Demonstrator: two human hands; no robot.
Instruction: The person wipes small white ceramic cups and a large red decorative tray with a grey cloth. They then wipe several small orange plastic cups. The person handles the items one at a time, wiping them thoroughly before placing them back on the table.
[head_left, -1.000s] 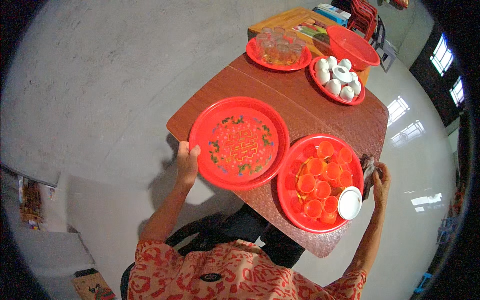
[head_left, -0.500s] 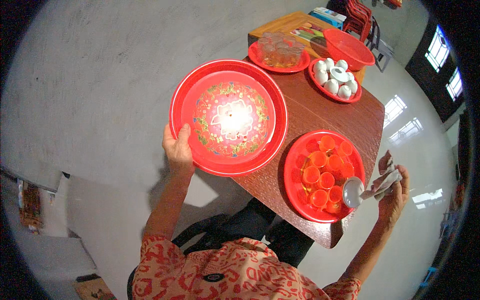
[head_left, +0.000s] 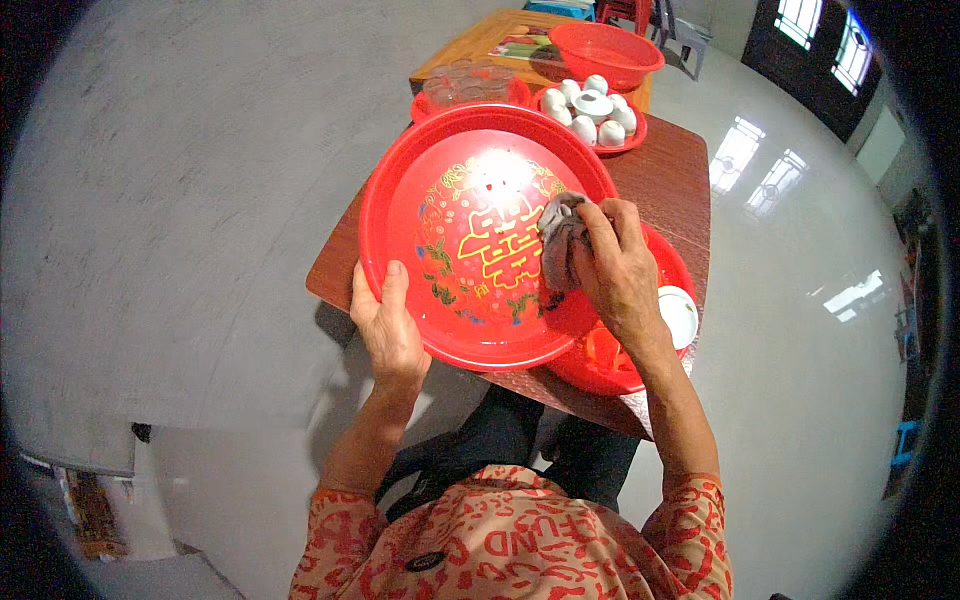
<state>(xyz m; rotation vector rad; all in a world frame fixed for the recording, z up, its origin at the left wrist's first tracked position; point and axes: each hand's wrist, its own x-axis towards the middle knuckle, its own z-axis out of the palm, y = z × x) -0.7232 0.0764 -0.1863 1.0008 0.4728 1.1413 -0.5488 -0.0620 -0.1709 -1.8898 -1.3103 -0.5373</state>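
My left hand [head_left: 388,325] grips the lower left rim of a round red tray [head_left: 440,345], its thumb over the edge. The tray is held up and tilted toward me, with gold, green and blue decoration and a bright glare near its top. My right hand [head_left: 620,265] is closed on a grey cloth [head_left: 562,240] and presses it against the tray's right inner side. Partly hidden beneath the tray and my right arm lies another red tray [head_left: 678,262]. On it are orange cups [head_left: 606,348] and a white round lid or dish [head_left: 678,316].
White cups around a lidded white piece [head_left: 592,106] fill a red plate [head_left: 640,138] at the table's far side. Beside them stand clear glasses [head_left: 470,82] on another red plate and a red basin [head_left: 607,55]. The brown table [head_left: 668,185] has a corner near my knees.
My right hand has come from the table's right side onto the tray with the cloth. The red tray now overlaps the cup tray. The whole view has shifted.
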